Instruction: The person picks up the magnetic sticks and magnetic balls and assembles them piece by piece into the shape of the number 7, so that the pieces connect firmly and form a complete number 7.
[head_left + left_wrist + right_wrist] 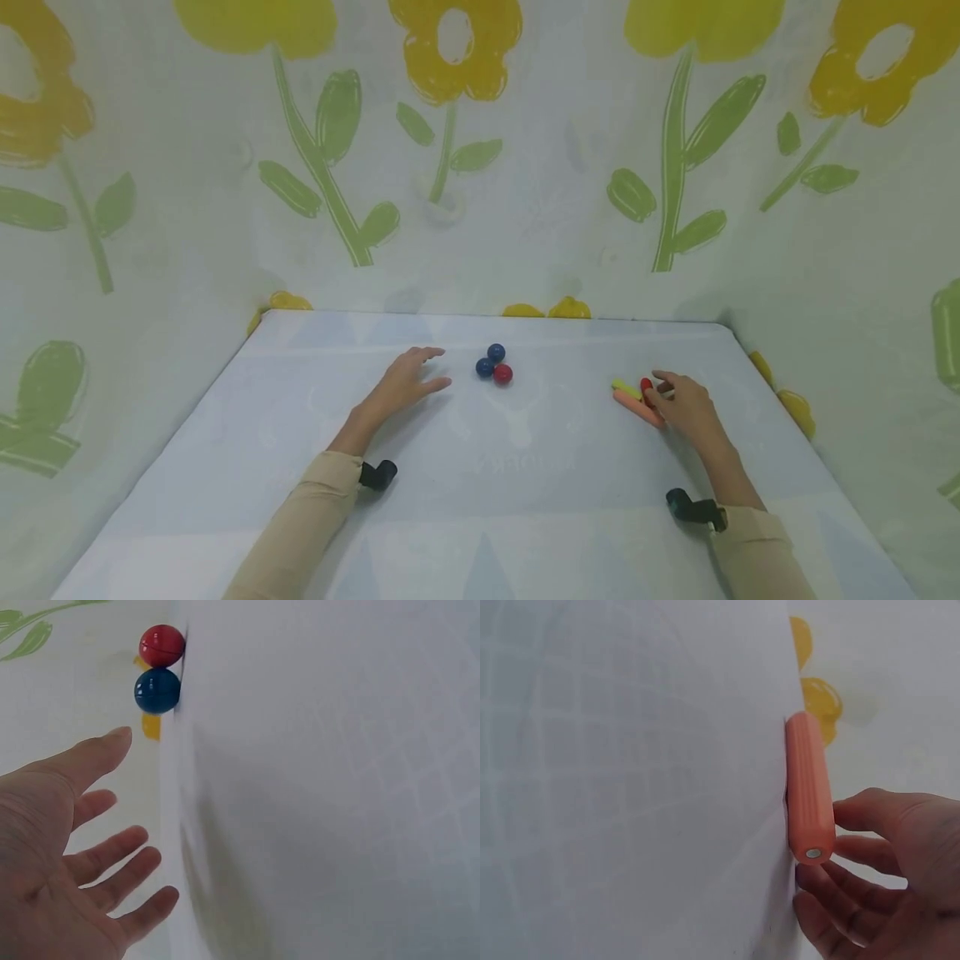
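Observation:
My right hand point(686, 404) has its thumb and fingers at a short red rod point(647, 385) and appears to pinch it. Beside it lie a yellow-green rod point(626, 388) and an orange rod point(637, 408). In the right wrist view the ribbed orange rod point(808, 787), with a pale round spot in its end, hides the fingertips of the right hand point(900, 877) and the red rod. My left hand point(401, 383) hovers with fingers spread, holding nothing, left of two blue balls point(485, 367) and a red ball point(503, 374). The left wrist view shows one blue ball point(157, 691) and the red ball point(162, 645) beyond the thumb.
All of it is on a white-covered table point(525, 467). A flower-printed cloth wall point(540, 208) rises behind and at both sides. Black wrist cameras point(378, 475) sit at both sleeve cuffs.

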Motion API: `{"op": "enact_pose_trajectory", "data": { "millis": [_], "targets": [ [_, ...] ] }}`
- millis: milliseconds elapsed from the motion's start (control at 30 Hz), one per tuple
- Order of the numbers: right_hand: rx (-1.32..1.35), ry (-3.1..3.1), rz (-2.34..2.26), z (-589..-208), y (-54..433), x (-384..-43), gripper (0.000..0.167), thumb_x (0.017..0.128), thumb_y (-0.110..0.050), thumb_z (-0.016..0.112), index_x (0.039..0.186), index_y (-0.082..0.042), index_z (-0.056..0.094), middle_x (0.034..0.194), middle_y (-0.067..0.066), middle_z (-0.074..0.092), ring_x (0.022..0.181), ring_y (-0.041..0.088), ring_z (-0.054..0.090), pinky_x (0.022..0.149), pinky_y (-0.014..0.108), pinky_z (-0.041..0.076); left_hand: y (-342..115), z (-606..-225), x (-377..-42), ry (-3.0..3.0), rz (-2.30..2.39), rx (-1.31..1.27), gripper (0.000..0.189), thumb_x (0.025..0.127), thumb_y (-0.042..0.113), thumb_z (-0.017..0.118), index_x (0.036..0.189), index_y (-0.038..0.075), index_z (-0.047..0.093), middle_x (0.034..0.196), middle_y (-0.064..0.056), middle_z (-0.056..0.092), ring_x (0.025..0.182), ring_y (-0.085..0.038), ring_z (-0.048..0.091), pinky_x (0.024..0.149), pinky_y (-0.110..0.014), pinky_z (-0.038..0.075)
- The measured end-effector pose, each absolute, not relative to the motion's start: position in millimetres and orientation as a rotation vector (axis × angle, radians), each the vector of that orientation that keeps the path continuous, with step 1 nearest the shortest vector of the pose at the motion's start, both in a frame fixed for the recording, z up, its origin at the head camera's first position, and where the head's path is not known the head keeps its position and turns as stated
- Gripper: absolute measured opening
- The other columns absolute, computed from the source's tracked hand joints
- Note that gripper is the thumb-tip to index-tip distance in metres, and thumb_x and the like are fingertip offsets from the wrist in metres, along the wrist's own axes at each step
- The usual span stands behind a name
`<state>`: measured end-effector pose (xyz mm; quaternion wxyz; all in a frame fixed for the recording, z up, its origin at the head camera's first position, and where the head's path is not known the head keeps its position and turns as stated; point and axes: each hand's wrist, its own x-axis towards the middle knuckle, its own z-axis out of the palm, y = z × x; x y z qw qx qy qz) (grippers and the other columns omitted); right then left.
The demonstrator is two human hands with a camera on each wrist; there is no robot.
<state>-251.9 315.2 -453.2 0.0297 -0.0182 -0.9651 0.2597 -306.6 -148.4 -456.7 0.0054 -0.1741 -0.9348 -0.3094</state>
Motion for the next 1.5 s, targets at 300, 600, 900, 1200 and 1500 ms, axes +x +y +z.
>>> {"op": "enact_pose_trajectory", "data": {
  "millis": [300,600,900,1200,1500],
  "targets": [
    [-0.141,-2.962,0.812,-456,315,-257,0.046,0.094,-0.020,0.062,0.129,0.009,0.055,0.106,0.027,0.066,0.089,0.033,0.062,0.067,0.036,0.052,-135,-451,-312,-2.925,-1.068,-0.541,0.058,0.089,0.033,0.072,0.138,0.011,0.053,0.135,-0.014,0.059,0.122,-0.030,0.057,0.102,-0.046,0.048],
    [-0.223,-3.009,0.875,-453,315,-257,0.040,0.095,-0.023,0.062,0.119,0.008,0.062,0.106,0.025,0.066,0.088,0.029,0.060,0.070,0.034,0.050,-126,-451,-317,-2.926,-1.128,-0.558,0.056,0.088,0.032,0.073,0.137,0.011,0.054,0.130,-0.014,0.062,0.119,-0.029,0.059,0.100,-0.044,0.050],
    [-0.223,-3.051,0.941,-447,320,-254,0.040,0.094,-0.027,0.065,0.114,0.008,0.065,0.108,0.027,0.067,0.092,0.032,0.061,0.071,0.037,0.051,-115,-454,-322,-2.935,-1.203,-0.565,0.055,0.088,0.031,0.074,0.136,0.012,0.055,0.128,-0.012,0.063,0.118,-0.027,0.060,0.099,-0.043,0.051],
    [-0.157,-3.088,0.971,-444,320,-254,0.037,0.095,-0.021,0.063,0.118,0.008,0.064,0.110,0.028,0.067,0.092,0.031,0.061,0.072,0.037,0.052,-105,-454,-323,-2.947,-1.268,-0.580,0.053,0.087,0.027,0.075,0.135,0.015,0.056,0.128,-0.010,0.063,0.119,-0.026,0.060,0.098,-0.042,0.052],
    [-0.183,-3.055,1.031,-448,326,-256,0.042,0.096,-0.025,0.064,0.124,0.005,0.061,0.117,0.028,0.064,0.097,0.033,0.058,0.077,0.037,0.052,-96,-452,-331,-2.951,-1.254,-0.589,0.049,0.086,0.026,0.076,0.132,0.018,0.060,0.127,-0.007,0.063,0.117,-0.023,0.060,0.097,-0.040,0.053]
  ]
}}
